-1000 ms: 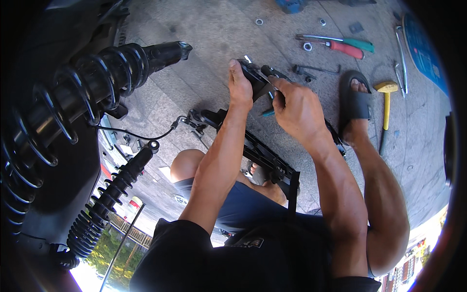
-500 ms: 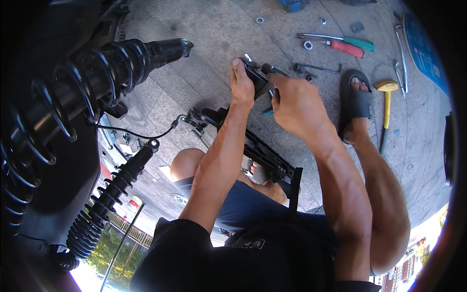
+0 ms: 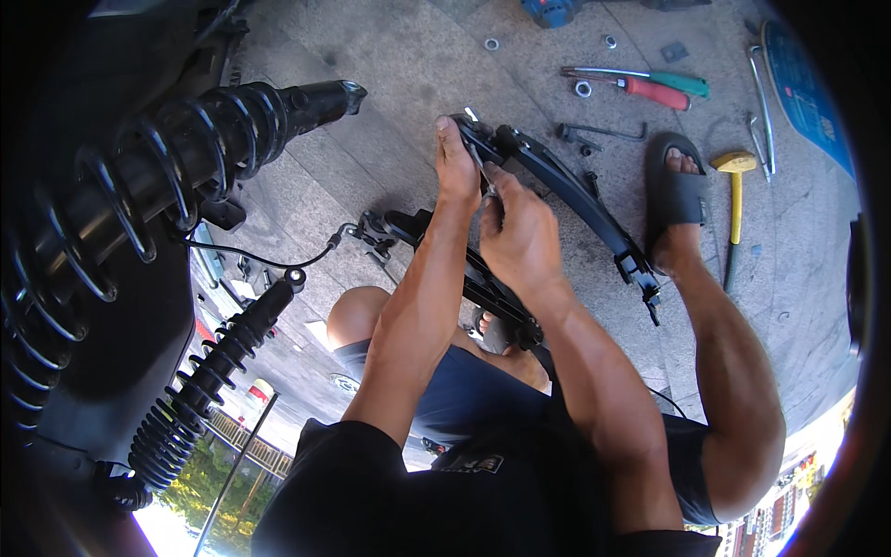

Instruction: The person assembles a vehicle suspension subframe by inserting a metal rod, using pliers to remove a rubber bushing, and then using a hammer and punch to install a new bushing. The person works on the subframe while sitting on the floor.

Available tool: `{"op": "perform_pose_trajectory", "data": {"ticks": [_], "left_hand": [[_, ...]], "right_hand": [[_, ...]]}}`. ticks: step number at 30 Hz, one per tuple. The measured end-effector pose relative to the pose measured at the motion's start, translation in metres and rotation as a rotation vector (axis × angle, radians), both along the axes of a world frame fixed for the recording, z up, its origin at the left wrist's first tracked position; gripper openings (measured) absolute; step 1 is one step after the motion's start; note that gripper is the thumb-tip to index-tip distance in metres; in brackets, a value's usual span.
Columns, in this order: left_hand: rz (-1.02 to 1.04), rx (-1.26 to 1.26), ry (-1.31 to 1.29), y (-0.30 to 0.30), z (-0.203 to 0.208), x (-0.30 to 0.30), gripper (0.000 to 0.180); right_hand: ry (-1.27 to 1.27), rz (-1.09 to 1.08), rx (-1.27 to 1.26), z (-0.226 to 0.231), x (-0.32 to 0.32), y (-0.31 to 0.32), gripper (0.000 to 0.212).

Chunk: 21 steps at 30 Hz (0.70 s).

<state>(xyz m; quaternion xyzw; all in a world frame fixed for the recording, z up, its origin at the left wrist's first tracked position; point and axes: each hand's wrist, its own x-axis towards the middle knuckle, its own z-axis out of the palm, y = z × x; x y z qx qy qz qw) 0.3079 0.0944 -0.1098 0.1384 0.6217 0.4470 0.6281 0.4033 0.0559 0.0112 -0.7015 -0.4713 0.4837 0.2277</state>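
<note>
My left hand [image 3: 458, 172] is closed around the upper end of a long curved black part [image 3: 580, 200], its thumb pointing up. From there the part runs down to the right, ending in a bracket-like tip close to my right foot. My right hand [image 3: 522, 227] is closed just beside my left, fingers pinched on a thin metal tool [image 3: 477, 160] that touches the part's upper end. The tool's kind is hidden by my fingers. Beneath my arms lies a second black frame-like piece [image 3: 483, 278], partly covered.
Two coil-spring shock absorbers [image 3: 200, 139] stand at left, with a black cable [image 3: 269, 265] near them. On the paving lie red-handled pliers [image 3: 654, 93], a green-handled screwdriver [image 3: 682, 84], a hex key [image 3: 608, 130], a yellow-headed hammer [image 3: 735, 172], long wrenches [image 3: 763, 102] and nuts [image 3: 583, 89].
My right hand has moved left and nearer, beside my left hand. The curved black part now extends out to the right, where my right forearm was before.
</note>
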Motion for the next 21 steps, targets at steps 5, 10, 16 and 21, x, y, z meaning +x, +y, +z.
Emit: {"op": "perform_pose_trajectory", "data": {"ticks": [5, 10, 16, 21], "left_hand": [[0.026, -0.047, 0.027, 0.0, -0.007, 0.0, 0.055], [0.04, -0.087, 0.107, 0.002, -0.006, 0.002, 0.059], [0.003, -0.045, 0.077, 0.001, -0.011, 0.0, 0.06], [-0.003, -0.013, 0.031, 0.001, -0.01, -0.001, 0.054]], "right_hand": [[-0.116, 0.19, 0.019, 0.001, 0.037, 0.021, 0.036], [-0.063, 0.317, -0.052, 0.009, 0.05, 0.039, 0.033], [0.001, 0.299, -0.091, 0.013, 0.049, 0.041, 0.028], [-0.032, 0.3, -0.078, 0.013, 0.043, 0.043, 0.025]]}}
